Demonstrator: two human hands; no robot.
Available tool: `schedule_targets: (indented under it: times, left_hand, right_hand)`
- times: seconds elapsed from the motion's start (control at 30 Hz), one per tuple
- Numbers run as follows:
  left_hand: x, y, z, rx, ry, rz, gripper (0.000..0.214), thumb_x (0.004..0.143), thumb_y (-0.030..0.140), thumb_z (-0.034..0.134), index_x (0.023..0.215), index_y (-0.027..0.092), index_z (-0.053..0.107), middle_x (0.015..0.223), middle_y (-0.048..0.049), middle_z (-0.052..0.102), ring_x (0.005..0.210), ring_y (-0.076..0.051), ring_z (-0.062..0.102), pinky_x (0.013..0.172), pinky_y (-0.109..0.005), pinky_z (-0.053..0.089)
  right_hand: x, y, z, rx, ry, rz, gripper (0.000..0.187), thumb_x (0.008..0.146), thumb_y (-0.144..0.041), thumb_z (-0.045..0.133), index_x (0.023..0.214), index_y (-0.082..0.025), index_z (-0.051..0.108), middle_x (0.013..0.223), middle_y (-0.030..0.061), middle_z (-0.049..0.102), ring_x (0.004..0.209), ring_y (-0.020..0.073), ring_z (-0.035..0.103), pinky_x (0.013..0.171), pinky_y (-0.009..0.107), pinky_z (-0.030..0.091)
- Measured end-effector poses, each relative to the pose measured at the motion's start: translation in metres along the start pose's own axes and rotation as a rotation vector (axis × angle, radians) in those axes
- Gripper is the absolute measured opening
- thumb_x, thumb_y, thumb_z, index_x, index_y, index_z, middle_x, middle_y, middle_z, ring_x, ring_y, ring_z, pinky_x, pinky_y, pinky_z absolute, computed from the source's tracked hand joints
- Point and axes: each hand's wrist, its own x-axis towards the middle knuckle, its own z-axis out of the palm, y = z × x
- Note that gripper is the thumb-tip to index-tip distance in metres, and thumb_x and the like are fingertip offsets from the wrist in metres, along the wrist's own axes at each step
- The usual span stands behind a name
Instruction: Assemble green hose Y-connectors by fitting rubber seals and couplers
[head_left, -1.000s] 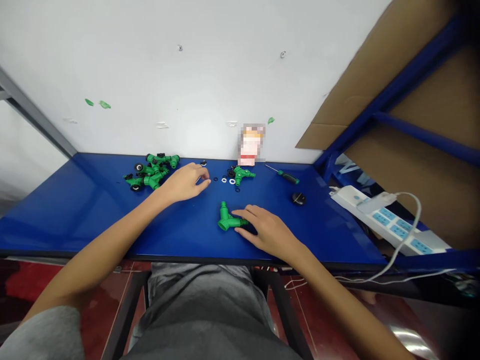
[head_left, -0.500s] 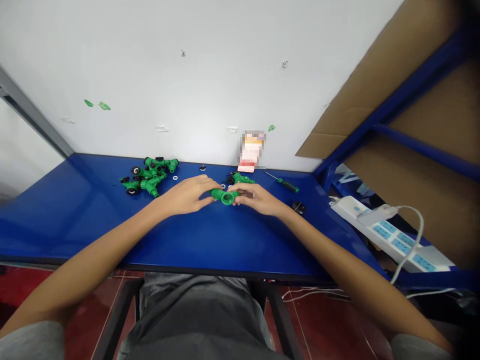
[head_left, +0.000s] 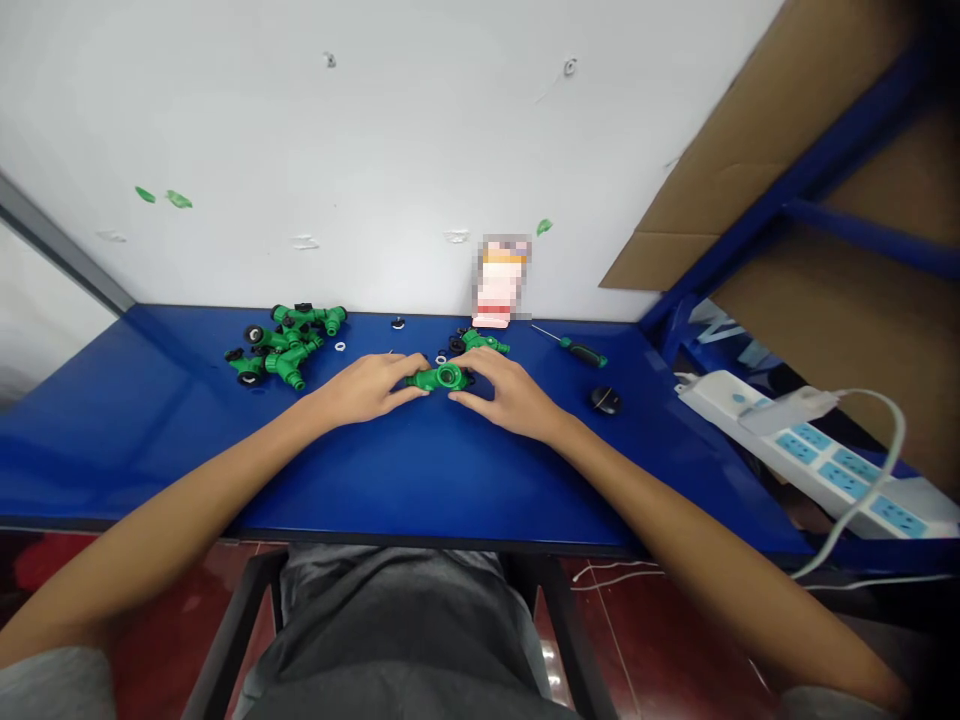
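Left hand has joined right hand on the green fitting. Its round mouth faces me, both hands' fingers grasping it.

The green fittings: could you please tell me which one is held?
The green fitting between the left hand and right hand; the cluster at left and the lone fitting behind them lie on the table.

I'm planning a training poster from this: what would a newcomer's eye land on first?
Likely the green fitting between the left hand and right hand, near the picture's centre. Next, perhaps, the cluster of green fittings on the blue table's left, then the white power strip beyond its right edge.
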Motion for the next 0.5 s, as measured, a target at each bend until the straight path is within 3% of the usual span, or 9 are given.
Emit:
schedule_targets:
  times: [0.13, 0.27, 0.4, 0.5]
  left_hand:
    - [0.000, 0.000, -0.002, 0.000, -0.058, -0.023, 0.033, 0.113, 0.048, 0.049, 0.127, 0.022, 0.063, 0.105, -0.0085, 0.076, 0.096, -0.028, 0.074, 0.085, -0.037, 0.055]
    - [-0.001, 0.003, -0.008, -0.037, -0.103, -0.048, 0.037, 0.107, 0.048, 0.059, 0.133, 0.022, 0.063, 0.116, -0.0104, 0.076, 0.105, -0.029, 0.074, 0.090, -0.038, 0.056]
    - [-0.001, 0.007, -0.013, -0.052, -0.101, -0.043, 0.039, 0.103, 0.050, 0.065, 0.130, 0.021, 0.065, 0.118, -0.0113, 0.075, 0.104, -0.028, 0.072, 0.089, -0.038, 0.055]
    - [0.000, 0.006, -0.010, -0.104, -0.096, -0.066, 0.036, 0.103, 0.049, 0.063, 0.125, 0.021, 0.065, 0.109, -0.0090, 0.075, 0.097, -0.026, 0.072, 0.084, -0.037, 0.055]
  right_hand:
    - [-0.001, -0.003, 0.003, -0.029, -0.009, 0.025, 0.028, 0.105, -0.040, 0.070, 0.128, -0.025, 0.069, 0.113, 0.0090, 0.077, 0.100, 0.0270, 0.072, 0.093, 0.043, 0.059]
    - [0.001, -0.006, 0.002, 0.005, -0.136, 0.097, 0.020, 0.105, -0.043, 0.068, 0.108, -0.023, 0.069, 0.095, 0.0048, 0.075, 0.081, 0.0219, 0.068, 0.079, 0.036, 0.053]
    - [0.005, -0.012, 0.000, -0.002, -0.172, 0.159, 0.031, 0.106, -0.047, 0.063, 0.086, -0.023, 0.061, 0.078, 0.0008, 0.066, 0.068, 0.0186, 0.060, 0.069, 0.033, 0.045]
    - [0.005, -0.017, 0.001, -0.066, -0.177, 0.157, 0.039, 0.111, -0.047, 0.056, 0.081, -0.023, 0.062, 0.077, 0.0022, 0.064, 0.073, 0.0201, 0.061, 0.071, 0.034, 0.044]
